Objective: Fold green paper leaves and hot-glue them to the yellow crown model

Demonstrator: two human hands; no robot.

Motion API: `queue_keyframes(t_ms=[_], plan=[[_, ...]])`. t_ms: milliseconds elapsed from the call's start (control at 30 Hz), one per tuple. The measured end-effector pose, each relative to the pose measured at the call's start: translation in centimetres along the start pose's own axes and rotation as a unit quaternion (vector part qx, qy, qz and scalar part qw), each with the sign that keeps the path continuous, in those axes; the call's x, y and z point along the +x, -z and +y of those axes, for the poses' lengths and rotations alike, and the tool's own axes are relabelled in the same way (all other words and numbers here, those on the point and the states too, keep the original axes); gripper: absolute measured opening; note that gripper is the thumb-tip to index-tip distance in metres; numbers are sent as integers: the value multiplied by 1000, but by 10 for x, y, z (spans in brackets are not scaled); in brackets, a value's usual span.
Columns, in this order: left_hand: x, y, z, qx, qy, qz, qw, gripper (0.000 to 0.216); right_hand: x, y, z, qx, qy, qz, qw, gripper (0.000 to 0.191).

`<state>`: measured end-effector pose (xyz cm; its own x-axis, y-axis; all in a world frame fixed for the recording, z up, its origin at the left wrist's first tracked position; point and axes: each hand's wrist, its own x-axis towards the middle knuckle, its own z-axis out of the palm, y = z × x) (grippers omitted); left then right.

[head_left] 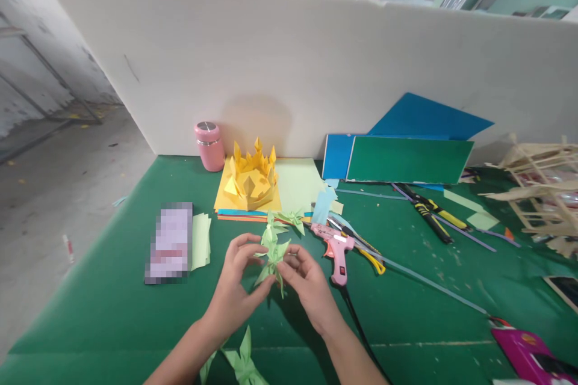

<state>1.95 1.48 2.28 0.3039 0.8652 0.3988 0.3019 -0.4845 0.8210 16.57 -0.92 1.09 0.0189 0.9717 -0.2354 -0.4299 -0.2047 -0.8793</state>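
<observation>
Both hands hold a light green folded paper flower (274, 255) above the green table. My left hand (239, 277) has its thumb and fingers closed around the flower's left side. My right hand (309, 289) pinches it from the right, with the thumb on the near petals. Just beyond lie more green paper flowers (293, 221), close to the tip of a pink hot glue gun (335, 248). Another green folded paper piece (244, 361) rests near the front edge, partly hidden by my left forearm.
A yellow paper crown (253, 183) stands on stacked coloured paper, beside a pink flask (210, 147). A blurred phone-like object (170, 243) and green slips (201, 242) lie left. Pliers (427, 213), a green board (409, 159) and a magenta device (524, 349) are right. The glue gun's cord (356, 319) runs forward.
</observation>
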Motion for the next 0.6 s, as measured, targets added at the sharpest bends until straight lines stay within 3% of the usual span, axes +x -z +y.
queue_keyframes(t_ms=[367, 600], plan=[[0, 0, 4, 13, -2, -59, 998, 32, -1, -2, 0, -20, -6, -36, 999, 39], [5, 2, 1, -56, 67, -5, 996, 22, -5, 2, -6, -73, 18, -49, 996, 40]])
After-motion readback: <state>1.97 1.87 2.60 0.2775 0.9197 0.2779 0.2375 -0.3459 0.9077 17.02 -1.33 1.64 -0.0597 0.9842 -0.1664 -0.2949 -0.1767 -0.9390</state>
